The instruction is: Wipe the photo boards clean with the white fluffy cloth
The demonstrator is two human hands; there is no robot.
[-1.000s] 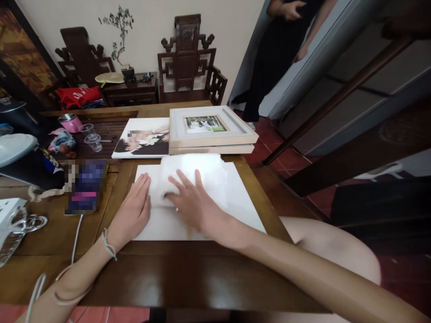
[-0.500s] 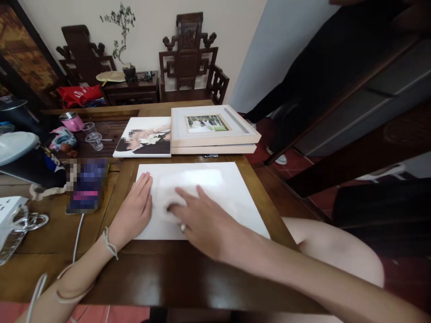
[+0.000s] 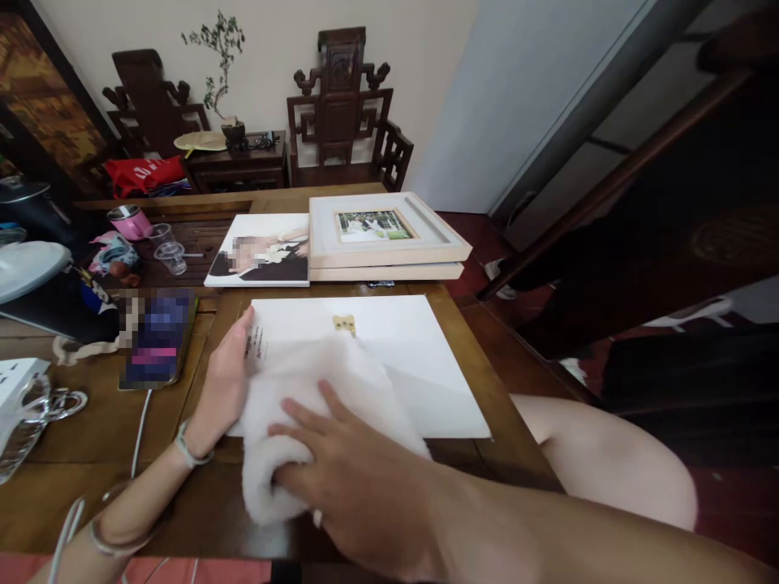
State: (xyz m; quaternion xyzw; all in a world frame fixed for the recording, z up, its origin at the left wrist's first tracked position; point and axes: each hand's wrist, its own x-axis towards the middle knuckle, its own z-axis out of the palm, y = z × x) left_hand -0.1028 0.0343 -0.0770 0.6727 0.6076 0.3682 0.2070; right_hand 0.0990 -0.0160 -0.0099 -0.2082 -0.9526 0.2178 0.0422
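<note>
A white board lies on the wooden table in front of me. On its upper part sits a small brass-coloured plate with several holes, and small dark print runs down its left side. A fluffy white cloth covers the lower middle and hangs past the near edge. My right hand presses on this cloth with fingers spread, one of them tucked into its fold. Along the left edge of the board rests my left hand, its fingers straight and together; its thumb is hidden.
Behind the board are a couple photo print and stacked pale wood frames. To the left lie a phone with a cable, a pink mug, plastic cups and a clear glass dish. A bare leg is at the right.
My right hand has moved toward me, and the white cloth now shows clearly. The brass plate and print have come into view. My left hand has shifted from the board's top onto its left edge.
</note>
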